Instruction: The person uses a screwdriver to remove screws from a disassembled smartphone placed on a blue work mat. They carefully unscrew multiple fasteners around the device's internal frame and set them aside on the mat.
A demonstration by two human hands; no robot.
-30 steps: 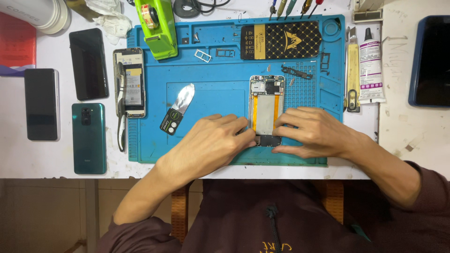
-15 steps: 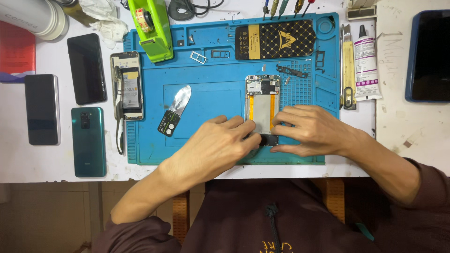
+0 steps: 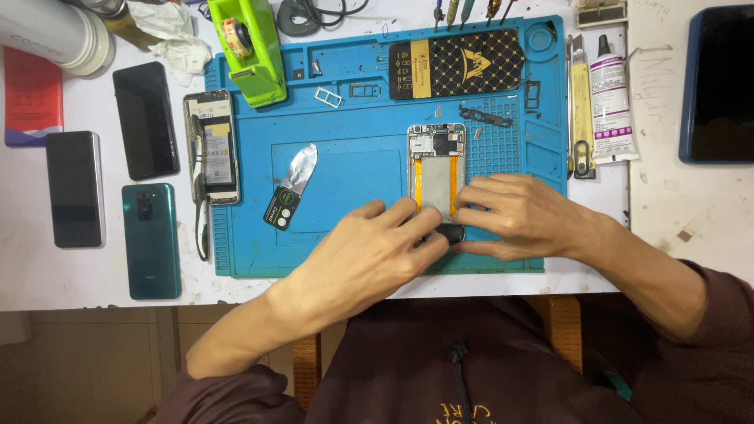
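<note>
Centre of the frame, slightly right: an opened phone (image 3: 437, 169) lies back-up on the blue work mat (image 3: 353, 118), its frame bare, a grey plate between two orange strips, circuit parts at its top end. Both hands meet at its lower end. The left hand (image 3: 377, 251) comes in from lower left, fingers curled close, tips pressing a small dark part (image 3: 450, 232) at the phone's bottom edge. The right hand (image 3: 522, 216) lies flat across the lower right side, fingers spread narrow, pinning the body down. Whether that dark piece is gripped or only pushed, I cannot tell.

Risk here: a slip of the fingertips could bend or tear whatever thin part sits under them, and a skid of the phone could scatter the loose bracket (image 3: 487, 118) just above right.

Left of the hands, near them, a metal pry tool (image 3: 292, 184) sits clear. Further left, another opened phone (image 3: 212, 149), a green tape dispenser (image 3: 250, 49) upper left, a glue tube (image 3: 611, 98) on the right. Nothing blocks the hands.
</note>
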